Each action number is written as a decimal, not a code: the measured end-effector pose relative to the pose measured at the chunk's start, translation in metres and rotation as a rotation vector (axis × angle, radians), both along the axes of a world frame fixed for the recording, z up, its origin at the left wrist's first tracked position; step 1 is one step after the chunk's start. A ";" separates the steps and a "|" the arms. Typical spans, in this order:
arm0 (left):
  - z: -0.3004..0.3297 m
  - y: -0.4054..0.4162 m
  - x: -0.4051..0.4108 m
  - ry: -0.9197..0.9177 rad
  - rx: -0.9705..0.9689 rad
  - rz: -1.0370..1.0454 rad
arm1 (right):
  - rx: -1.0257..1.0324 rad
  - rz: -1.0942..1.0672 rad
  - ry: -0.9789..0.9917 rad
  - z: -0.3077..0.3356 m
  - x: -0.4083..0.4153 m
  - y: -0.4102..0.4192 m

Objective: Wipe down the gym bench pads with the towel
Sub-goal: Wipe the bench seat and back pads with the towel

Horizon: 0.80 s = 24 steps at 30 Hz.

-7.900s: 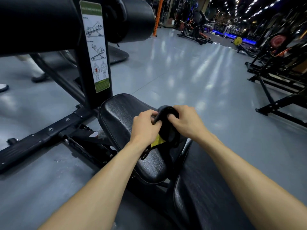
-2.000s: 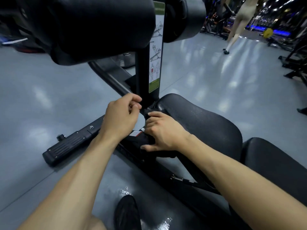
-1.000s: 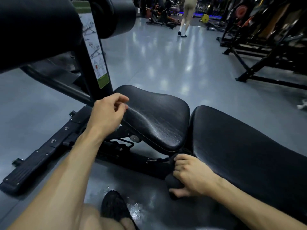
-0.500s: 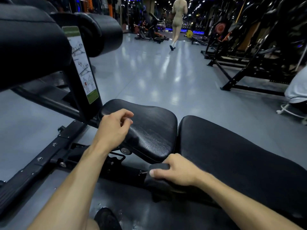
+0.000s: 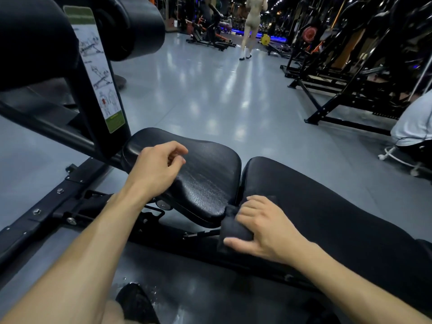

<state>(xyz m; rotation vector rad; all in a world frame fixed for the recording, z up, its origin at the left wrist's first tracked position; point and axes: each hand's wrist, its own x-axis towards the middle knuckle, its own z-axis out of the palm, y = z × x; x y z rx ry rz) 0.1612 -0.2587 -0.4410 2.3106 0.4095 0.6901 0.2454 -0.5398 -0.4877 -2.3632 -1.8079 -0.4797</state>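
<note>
A black bench lies in front of me, with a small seat pad (image 5: 205, 174) and a long back pad (image 5: 327, 218) to its right. My right hand (image 5: 264, 228) grips a dark folded towel (image 5: 231, 230) against the near side of the back pad, by the gap between the two pads. My left hand (image 5: 156, 169) hovers over the seat pad's left part, fingers loosely curled and holding nothing.
The bench's black frame (image 5: 58, 195) and upright post with an instruction sticker (image 5: 98, 73) stand at the left, under round roller pads (image 5: 133, 26). Black machines (image 5: 350, 73) line the right. One person walks away (image 5: 251, 22); another sits at the right edge (image 5: 413, 122). My shoe (image 5: 135, 305) is below.
My right hand has carried the towel up from under the seat pad onto the near end of the back pad. The left hand stays over the seat pad. The view has tilted up.
</note>
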 end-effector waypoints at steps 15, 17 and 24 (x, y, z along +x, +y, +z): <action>-0.004 -0.005 0.004 0.033 -0.017 -0.011 | -0.277 0.265 -0.140 -0.017 -0.003 0.019; -0.004 -0.007 0.005 0.027 -0.025 -0.016 | -0.291 0.298 -0.096 -0.015 -0.006 0.004; 0.000 -0.020 0.011 0.013 -0.006 -0.041 | -0.291 0.126 -0.225 -0.033 -0.013 0.027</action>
